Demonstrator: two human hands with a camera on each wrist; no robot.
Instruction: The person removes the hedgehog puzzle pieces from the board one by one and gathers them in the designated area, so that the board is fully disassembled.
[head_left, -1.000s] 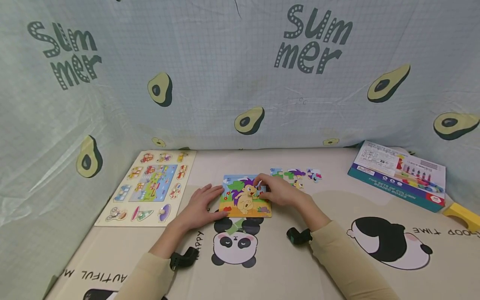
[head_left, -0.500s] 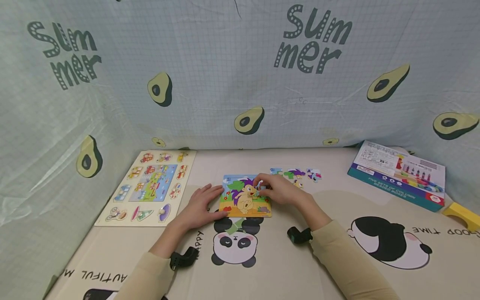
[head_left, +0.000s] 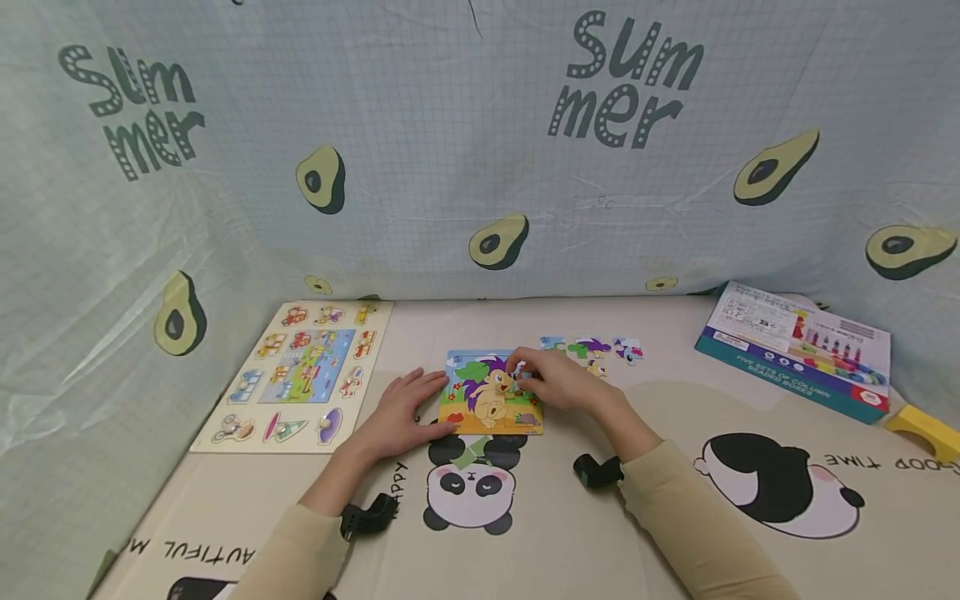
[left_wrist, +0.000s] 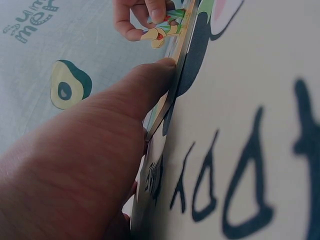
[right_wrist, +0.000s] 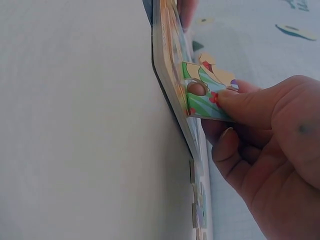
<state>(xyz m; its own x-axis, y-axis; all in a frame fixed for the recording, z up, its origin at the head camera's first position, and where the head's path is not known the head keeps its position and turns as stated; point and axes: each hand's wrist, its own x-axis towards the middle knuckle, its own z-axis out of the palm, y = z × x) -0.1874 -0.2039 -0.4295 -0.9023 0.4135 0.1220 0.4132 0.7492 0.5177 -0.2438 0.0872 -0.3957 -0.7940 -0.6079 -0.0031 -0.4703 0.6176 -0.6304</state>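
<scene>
A jigsaw puzzle board (head_left: 517, 426) with a purple-spined hedgehog picture lies above the printed panda. At its left side, my left hand (head_left: 397, 421) rests with fingers extended and its thumb (left_wrist: 157, 75) at the near left corner. My right hand (head_left: 558, 379) pinches a puzzle piece (right_wrist: 207, 102) between thumb and fingers over the board's right part. Green, red flowers and part of the hedgehog's face show on this piece, which stands tilted with its lower edge right at the board in the right wrist view. In the head view the fingers hide much of it.
Several loose puzzle pieces (head_left: 592, 347) lie just beyond the right hand. A knobbed wooden puzzle (head_left: 367, 367) with vehicles lies at the left. A bead box (head_left: 795, 350) and a yellow arched block (head_left: 926, 433) are at the right. A patterned curtain (head_left: 420, 167) rises behind the table.
The right hand's fingers shift very slightly with the piece over the same spot on the board. The left hand stays where it was.
</scene>
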